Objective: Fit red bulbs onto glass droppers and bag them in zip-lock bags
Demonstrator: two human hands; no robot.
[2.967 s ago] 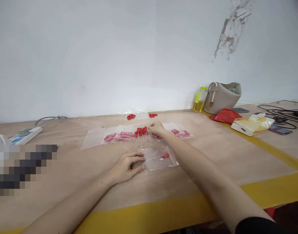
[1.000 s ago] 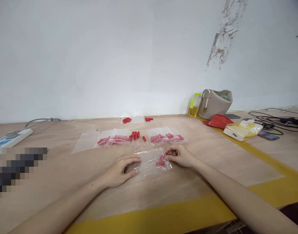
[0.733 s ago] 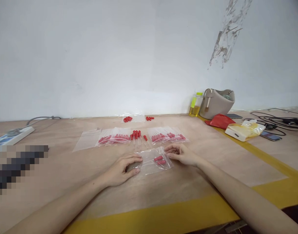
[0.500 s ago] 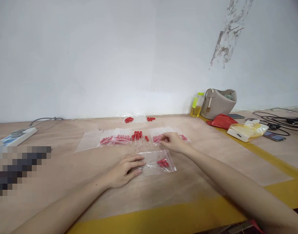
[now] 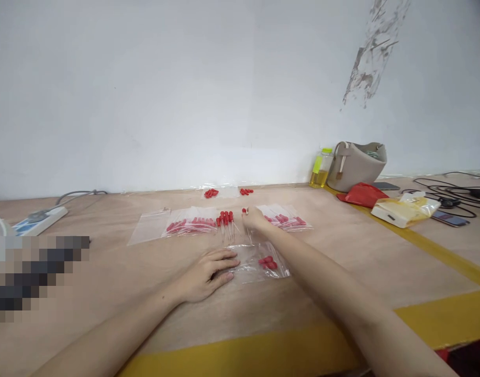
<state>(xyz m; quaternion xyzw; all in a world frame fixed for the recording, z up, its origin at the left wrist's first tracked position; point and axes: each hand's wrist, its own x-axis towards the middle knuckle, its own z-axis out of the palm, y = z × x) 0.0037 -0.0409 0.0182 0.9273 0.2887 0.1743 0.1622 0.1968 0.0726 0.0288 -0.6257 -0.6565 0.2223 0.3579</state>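
My left hand (image 5: 212, 272) lies with its fingers stretched out on the left edge of a clear zip bag (image 5: 249, 272). Inside that bag are several red rubber bulbs (image 5: 268, 262), seemingly of droppers. Beyond the bag, my right hand (image 5: 255, 219) is closed on a thin dropper whose red bulb (image 5: 245, 211) shows above the fingers; its clear stem points down toward the bag. Just left of it, several loose droppers (image 5: 225, 217) lie side by side, red bulbs away from me. Filled bags of droppers (image 5: 192, 222) lie to the left, and more filled bags (image 5: 287, 217) to the right.
Loose red bulbs (image 5: 211, 193) sit by the wall on clear plastic. At the right stand a bottle (image 5: 320, 168) and a grey bag (image 5: 357, 166), near a red pouch (image 5: 363, 196), a tissue pack (image 5: 404, 209), a phone (image 5: 450, 218) and cables. A power strip (image 5: 41, 220) lies left.
My right hand has moved left from the right-hand bags and has taken hold of the single loose dropper. My left hand stays on the clear bag. The view has shifted slightly.
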